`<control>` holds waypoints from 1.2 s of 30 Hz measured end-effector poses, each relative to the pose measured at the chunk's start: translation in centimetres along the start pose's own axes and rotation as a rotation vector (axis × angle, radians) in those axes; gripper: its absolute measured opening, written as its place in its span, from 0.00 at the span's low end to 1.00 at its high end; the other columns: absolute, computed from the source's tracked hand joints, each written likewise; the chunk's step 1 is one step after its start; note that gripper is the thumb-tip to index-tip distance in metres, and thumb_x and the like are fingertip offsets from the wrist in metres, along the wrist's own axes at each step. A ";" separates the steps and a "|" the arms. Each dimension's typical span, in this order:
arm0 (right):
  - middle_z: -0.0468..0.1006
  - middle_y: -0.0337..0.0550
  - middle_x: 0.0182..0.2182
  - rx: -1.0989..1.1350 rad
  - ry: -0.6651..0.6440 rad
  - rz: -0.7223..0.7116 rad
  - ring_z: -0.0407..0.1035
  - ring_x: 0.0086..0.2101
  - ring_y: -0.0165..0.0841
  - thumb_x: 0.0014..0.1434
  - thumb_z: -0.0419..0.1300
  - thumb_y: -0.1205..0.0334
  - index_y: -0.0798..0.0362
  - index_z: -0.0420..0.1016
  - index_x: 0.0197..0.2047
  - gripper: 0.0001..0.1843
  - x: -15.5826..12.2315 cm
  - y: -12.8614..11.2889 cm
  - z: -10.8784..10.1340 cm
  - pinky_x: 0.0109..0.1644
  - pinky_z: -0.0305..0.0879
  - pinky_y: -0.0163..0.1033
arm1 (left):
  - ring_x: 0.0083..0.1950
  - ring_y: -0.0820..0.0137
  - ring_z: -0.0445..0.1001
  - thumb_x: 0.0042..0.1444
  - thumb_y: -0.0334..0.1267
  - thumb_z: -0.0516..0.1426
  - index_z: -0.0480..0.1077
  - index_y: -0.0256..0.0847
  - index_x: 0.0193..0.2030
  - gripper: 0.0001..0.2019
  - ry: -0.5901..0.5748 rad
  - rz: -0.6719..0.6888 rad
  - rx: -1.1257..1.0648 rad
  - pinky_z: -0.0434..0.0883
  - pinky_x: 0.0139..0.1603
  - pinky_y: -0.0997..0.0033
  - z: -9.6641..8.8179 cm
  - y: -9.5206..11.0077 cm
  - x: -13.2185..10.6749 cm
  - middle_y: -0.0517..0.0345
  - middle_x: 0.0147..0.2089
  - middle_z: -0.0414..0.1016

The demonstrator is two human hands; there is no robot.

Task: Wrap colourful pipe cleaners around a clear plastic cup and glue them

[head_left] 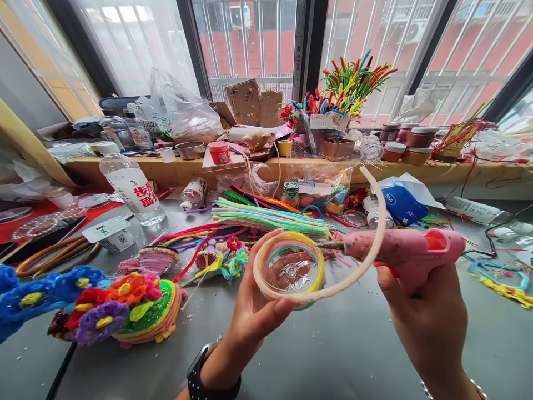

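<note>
My left hand (258, 305) grips a clear round cup (291, 269) tilted with its open mouth toward me. Pipe cleaners in pink, yellow and green wrap around its rim, and the loose end of a cream pipe cleaner (381, 219) curves up to the right. In my right hand (433, 322) is a pink hot glue gun (400, 250), its nozzle pointing left at the cup's right edge. Whether the nozzle touches the cup I cannot tell. Behind the cup lies a bundle of pastel pipe cleaners (266, 216).
A flower-covered pipe cleaner piece (145, 311) stands at the left, near a water bottle (131, 183) and a white plastic tub (110, 233). Blue pipe cleaner work (495, 272) lies at the right beside a black cable (493, 241). Jars and craft supplies line the wooden sill (187, 171).
</note>
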State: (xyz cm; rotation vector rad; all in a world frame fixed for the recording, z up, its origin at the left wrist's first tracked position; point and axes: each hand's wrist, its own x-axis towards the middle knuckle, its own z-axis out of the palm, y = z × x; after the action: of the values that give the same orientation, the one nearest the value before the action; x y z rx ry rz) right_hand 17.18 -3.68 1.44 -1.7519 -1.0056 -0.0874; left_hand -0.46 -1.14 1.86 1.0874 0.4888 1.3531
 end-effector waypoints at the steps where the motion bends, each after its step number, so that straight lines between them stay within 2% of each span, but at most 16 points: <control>1: 0.66 0.40 0.25 -0.001 0.001 -0.002 0.60 0.25 0.34 0.49 0.57 0.41 0.57 0.68 0.50 0.32 0.0 0.0 0.0 0.27 0.56 0.38 | 0.60 0.48 0.64 0.41 0.46 0.63 0.54 0.48 0.63 0.40 -0.001 0.000 0.002 0.64 0.58 0.47 0.0 0.0 0.0 0.48 0.58 0.67; 7: 0.66 0.40 0.24 -0.019 -0.001 -0.023 0.60 0.24 0.34 0.49 0.55 0.38 0.56 0.67 0.49 0.34 0.0 0.2 0.0 0.26 0.54 0.37 | 0.59 0.47 0.64 0.42 0.46 0.63 0.53 0.47 0.63 0.40 -0.018 -0.015 0.000 0.65 0.56 0.45 -0.1 0.0 -0.1 0.47 0.57 0.67; 13: 0.64 0.37 0.21 -0.027 0.010 -0.018 0.59 0.22 0.32 0.48 0.57 0.38 0.54 0.67 0.39 0.28 0.0 0.6 0.1 0.24 0.53 0.37 | 0.58 0.47 0.65 0.41 0.44 0.63 0.51 0.47 0.64 0.42 -0.035 -0.010 -0.018 0.67 0.55 0.46 0.0 0.0 0.0 0.46 0.56 0.68; 18: 0.67 0.39 0.25 -0.019 -0.012 -0.016 0.61 0.24 0.34 0.49 0.57 0.39 0.55 0.66 0.47 0.31 0.1 0.2 0.1 0.28 0.57 0.39 | 0.58 0.47 0.65 0.42 0.43 0.62 0.51 0.47 0.64 0.41 -0.066 0.010 -0.022 0.67 0.54 0.48 -0.1 -0.1 0.1 0.46 0.56 0.68; 24: 0.65 0.39 0.24 -0.029 -0.017 -0.034 0.60 0.24 0.34 0.49 0.56 0.38 0.54 0.66 0.41 0.27 0.2 0.3 0.1 0.26 0.56 0.38 | 0.57 0.47 0.65 0.41 0.44 0.63 0.55 0.45 0.62 0.39 -0.071 0.018 -0.004 0.67 0.53 0.48 -0.4 -0.3 0.2 0.46 0.55 0.68; 30: 0.65 0.40 0.26 -0.051 -0.014 -0.043 0.60 0.25 0.34 0.49 0.56 0.38 0.57 0.66 0.49 0.34 0.3 0.6 0.1 0.27 0.56 0.39 | 0.56 0.47 0.66 0.41 0.44 0.63 0.56 0.45 0.61 0.39 -0.073 0.022 0.011 0.68 0.52 0.49 -0.4 -0.2 0.3 0.46 0.54 0.68; 33: 0.66 0.40 0.24 -0.044 -0.040 -0.026 0.60 0.23 0.34 0.48 0.57 0.38 0.57 0.68 0.46 0.33 0.4 0.9 0.2 0.26 0.56 0.39 | 0.54 0.49 0.68 0.41 0.44 0.63 0.57 0.44 0.60 0.37 -0.069 0.036 0.021 0.68 0.52 0.50 -0.4 -0.2 0.3 0.47 0.54 0.68; 36: 0.65 0.38 0.21 -0.047 -0.048 -0.009 0.60 0.21 0.33 0.46 0.57 0.37 0.55 0.68 0.39 0.29 0.4 1.3 0.3 0.22 0.54 0.37 | 0.52 0.50 0.69 0.41 0.44 0.63 0.59 0.45 0.59 0.35 -0.057 0.037 0.040 0.69 0.50 0.52 -0.4 -0.2 0.2 0.47 0.55 0.67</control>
State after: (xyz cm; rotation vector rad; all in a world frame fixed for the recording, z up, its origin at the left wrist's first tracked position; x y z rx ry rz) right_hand 18.20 -3.29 0.56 -1.8001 -1.0542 -0.0753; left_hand -0.62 -0.84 1.59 1.1695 0.4578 1.3456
